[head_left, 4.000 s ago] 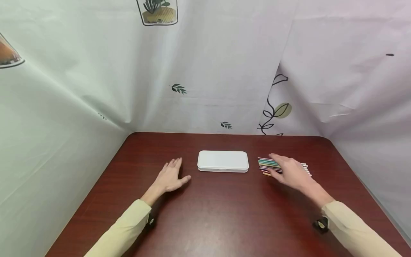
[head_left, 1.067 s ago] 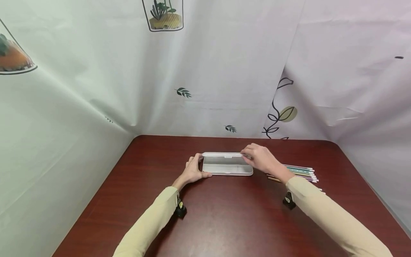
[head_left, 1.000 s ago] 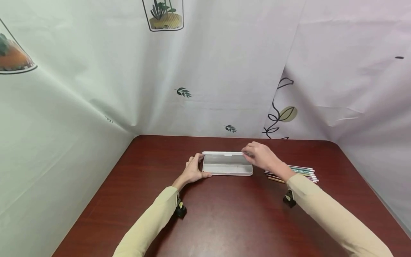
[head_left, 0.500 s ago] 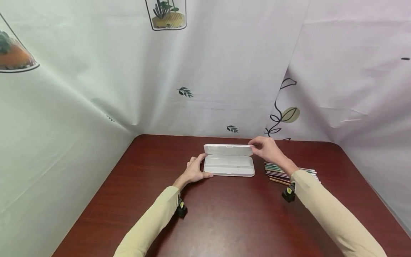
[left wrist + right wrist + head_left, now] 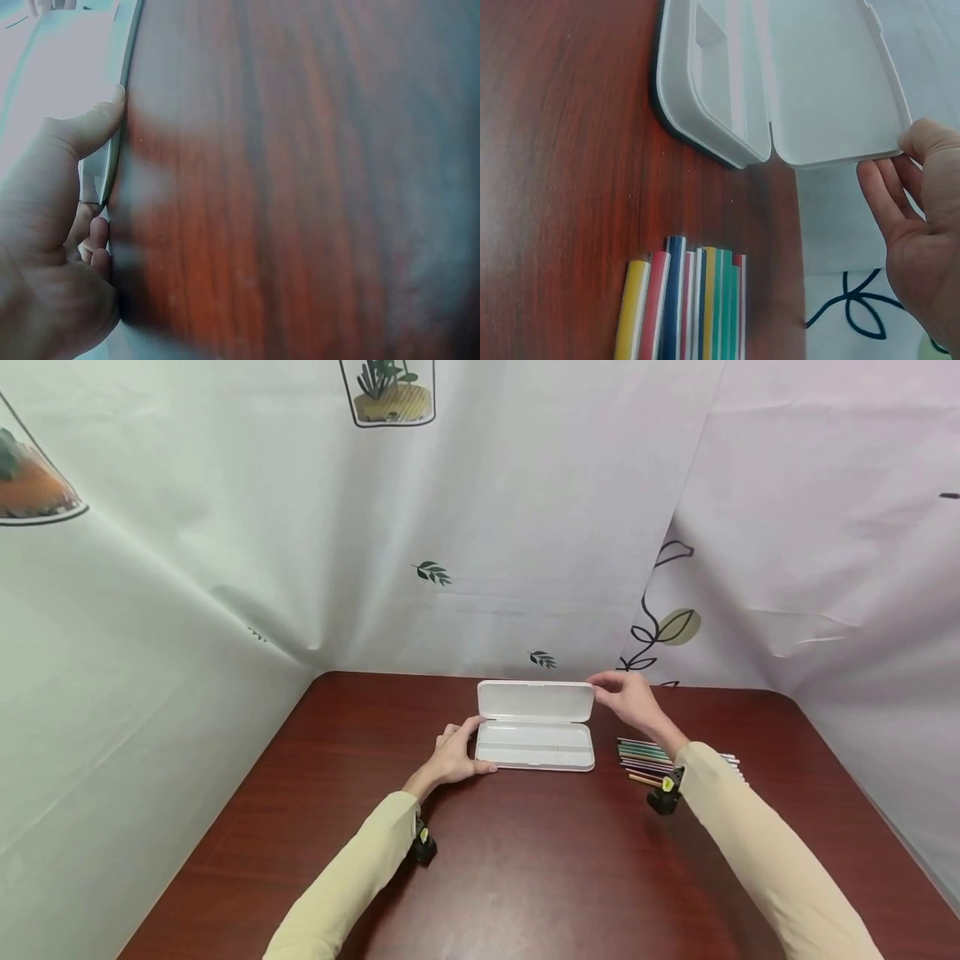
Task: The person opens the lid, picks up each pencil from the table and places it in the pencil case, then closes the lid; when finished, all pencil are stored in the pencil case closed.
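Here, left hand (image 5: 453, 758) fingers curled on white case (image 5: 536, 747) at its 9 o'clock end, right hand (image 5: 630, 700) pinching raised lid (image 5: 534, 702) corner, coloured pencils (image 5: 651, 759) at 3 o'clock on worktop (image 5: 525, 860)

Pale yellow long sleeves (image 5: 352, 881), black wrist cameras (image 5: 422, 846)

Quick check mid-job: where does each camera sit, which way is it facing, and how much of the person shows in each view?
Head: worn on the head, looks forward and down at the table; both sleeved arms show, the left hand at the open pencil case, the right hand at its lid.
Left wrist: beside the left hand, facing along the tabletop; thumb and palm show against the case edge.
Right wrist: behind the right hand, facing the case and the colored pens; fingers and palm show at the lid corner.
Shared: head and right wrist both show case, lid and pens.
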Motion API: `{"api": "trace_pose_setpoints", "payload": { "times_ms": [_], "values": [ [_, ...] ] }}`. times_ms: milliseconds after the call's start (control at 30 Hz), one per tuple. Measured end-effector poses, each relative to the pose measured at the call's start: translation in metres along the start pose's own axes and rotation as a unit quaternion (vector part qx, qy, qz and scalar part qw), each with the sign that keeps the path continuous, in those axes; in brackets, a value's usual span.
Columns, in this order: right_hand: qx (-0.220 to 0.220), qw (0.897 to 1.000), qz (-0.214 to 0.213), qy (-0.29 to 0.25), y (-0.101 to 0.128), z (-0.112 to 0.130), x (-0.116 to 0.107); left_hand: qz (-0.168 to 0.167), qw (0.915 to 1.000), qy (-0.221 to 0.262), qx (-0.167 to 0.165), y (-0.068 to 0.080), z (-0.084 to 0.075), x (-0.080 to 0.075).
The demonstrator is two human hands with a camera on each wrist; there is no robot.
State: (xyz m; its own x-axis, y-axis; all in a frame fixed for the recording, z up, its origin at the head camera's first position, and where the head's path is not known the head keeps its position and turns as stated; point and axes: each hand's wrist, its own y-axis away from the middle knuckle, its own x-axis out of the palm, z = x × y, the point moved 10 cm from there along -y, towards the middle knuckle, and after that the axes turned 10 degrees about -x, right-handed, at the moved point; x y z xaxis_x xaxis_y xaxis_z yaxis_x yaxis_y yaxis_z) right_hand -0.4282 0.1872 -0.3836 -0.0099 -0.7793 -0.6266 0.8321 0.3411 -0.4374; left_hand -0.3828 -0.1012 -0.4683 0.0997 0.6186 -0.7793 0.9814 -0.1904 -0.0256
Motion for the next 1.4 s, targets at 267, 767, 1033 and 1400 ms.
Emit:
{"api": "trace_pose_setpoints", "payload": {
  "times_ms": [267,767,1033,1400],
  "values": [
    [0.053,0.994,-0.008,-0.090,0.002,-0.018,0.006,0.007,1.0000,0.003,-0.006,-0.001,0.000,0.001],
    [0.131,0.975,-0.046,-0.173,0.004,-0.041,0.017,0.015,0.9999,0.002,-0.004,0.000,0.000,0.003],
    [0.164,0.966,-0.062,-0.189,0.007,-0.052,0.020,0.020,0.9997,0.009,-0.006,0.002,-0.001,0.004],
    [0.145,0.968,-0.067,-0.191,0.012,-0.042,0.014,0.021,0.9996,0.015,-0.014,0.000,0.003,0.003]
  ]
}}
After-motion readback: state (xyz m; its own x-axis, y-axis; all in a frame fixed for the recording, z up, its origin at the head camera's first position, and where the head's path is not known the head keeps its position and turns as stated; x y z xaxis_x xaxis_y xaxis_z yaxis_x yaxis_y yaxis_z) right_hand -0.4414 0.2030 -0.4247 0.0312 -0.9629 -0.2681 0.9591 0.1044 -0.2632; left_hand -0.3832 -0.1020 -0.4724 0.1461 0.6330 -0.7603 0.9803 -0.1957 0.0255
